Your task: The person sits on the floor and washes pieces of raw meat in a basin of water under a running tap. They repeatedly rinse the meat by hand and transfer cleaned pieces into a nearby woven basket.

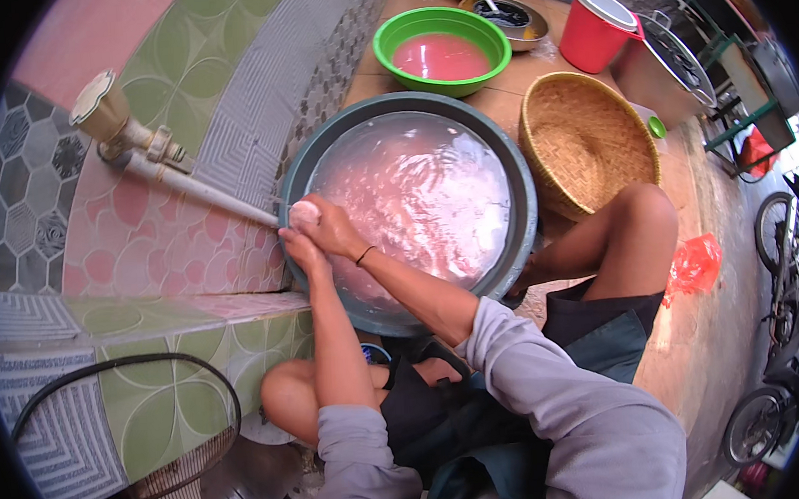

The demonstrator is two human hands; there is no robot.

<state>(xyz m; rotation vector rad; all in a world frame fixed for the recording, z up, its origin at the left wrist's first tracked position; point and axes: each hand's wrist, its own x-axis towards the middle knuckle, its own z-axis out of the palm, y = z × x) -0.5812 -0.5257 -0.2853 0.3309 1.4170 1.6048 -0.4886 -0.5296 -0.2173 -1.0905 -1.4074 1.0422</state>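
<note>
A pale pink, wet lump [304, 213], its kind unclear, is held at the left rim of a large dark grey tub [524, 242]. My right hand [335, 227], with a black band at the wrist, grips the lump from the right. Pressed against it from below, my left hand [305, 250] cups the lump's lower side. Both hands are beside the open end of a white pipe [232, 203] that runs down from a wall tap [113, 112]. Cloudy pink water [403, 201] fills much of the tub. The fingers partly hide the lump.
Behind the tub stands a green basin [497, 58] of pink liquid. A woven bamboo basket [592, 148] is to its right, near a red bucket [589, 39] and a large metal pot [657, 83]. A tiled ledge [168, 394] borders the left; a black hose [138, 359] loops over it.
</note>
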